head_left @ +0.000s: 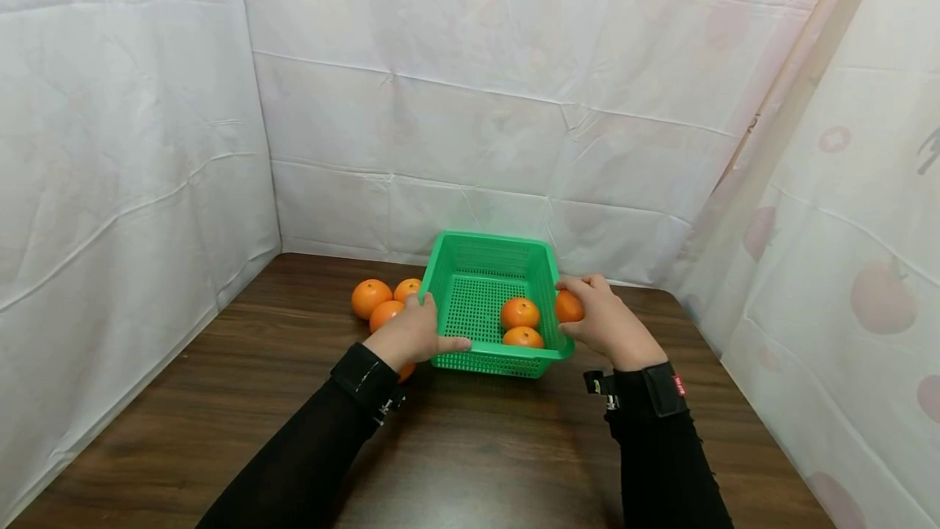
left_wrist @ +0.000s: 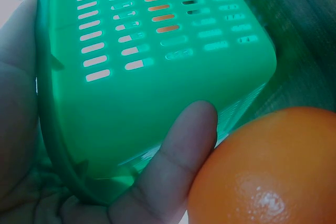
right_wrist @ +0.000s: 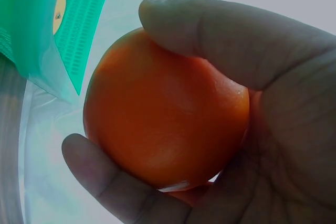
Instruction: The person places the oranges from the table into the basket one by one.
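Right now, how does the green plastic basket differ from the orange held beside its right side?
The green plastic basket is box-shaped, open-topped and full of slots; the held orange is round and unbroken by holes. The basket is much bigger than the orange. The left grip holds the basket at a near corner of its rim, while the right grip curls around the orange. Both are held by the same person.

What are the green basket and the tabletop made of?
The green basket looks like moulded plastic with a smooth, slight sheen, judging by its even colour and neat rows of slots. The tabletop shows dark brown wood grain and a soft shine; it could be real wood or a printed laminate.
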Action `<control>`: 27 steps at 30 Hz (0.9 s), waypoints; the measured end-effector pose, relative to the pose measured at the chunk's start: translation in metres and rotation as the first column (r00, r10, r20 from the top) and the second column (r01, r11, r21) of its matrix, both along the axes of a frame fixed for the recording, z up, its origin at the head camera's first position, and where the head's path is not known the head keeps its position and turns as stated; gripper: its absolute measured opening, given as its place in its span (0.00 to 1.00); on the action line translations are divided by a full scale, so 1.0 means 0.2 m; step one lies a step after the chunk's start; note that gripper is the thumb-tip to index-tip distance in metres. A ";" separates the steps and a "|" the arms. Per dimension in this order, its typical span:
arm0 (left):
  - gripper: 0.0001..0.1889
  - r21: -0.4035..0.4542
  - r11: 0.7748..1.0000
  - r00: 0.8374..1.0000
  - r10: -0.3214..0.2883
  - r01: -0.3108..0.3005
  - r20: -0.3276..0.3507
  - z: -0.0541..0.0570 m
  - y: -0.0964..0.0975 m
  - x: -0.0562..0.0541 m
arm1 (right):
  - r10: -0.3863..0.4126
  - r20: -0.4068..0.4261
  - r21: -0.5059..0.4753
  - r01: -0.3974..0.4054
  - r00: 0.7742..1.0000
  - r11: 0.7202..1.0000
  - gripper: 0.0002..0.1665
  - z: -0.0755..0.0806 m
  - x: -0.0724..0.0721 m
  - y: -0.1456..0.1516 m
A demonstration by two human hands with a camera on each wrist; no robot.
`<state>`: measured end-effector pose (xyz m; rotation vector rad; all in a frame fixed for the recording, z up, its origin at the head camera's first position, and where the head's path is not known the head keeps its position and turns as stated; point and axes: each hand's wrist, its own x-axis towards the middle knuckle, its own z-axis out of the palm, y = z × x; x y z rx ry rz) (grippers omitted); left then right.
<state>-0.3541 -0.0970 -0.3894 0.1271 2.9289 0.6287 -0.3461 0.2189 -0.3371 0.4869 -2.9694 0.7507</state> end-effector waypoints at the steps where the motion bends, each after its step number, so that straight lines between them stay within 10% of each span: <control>1: 0.70 0.001 1.000 1.000 0.000 0.000 0.001 0.00 0.00 0.00 | 0.000 0.001 -0.001 0.000 1.000 1.000 0.40 0.00 0.00 0.00; 27: 0.71 0.023 1.000 1.000 -0.010 0.011 -0.020 0.00 -0.01 -0.01 | 0.008 -0.002 0.010 -0.008 1.000 1.000 0.39 0.00 0.00 -0.01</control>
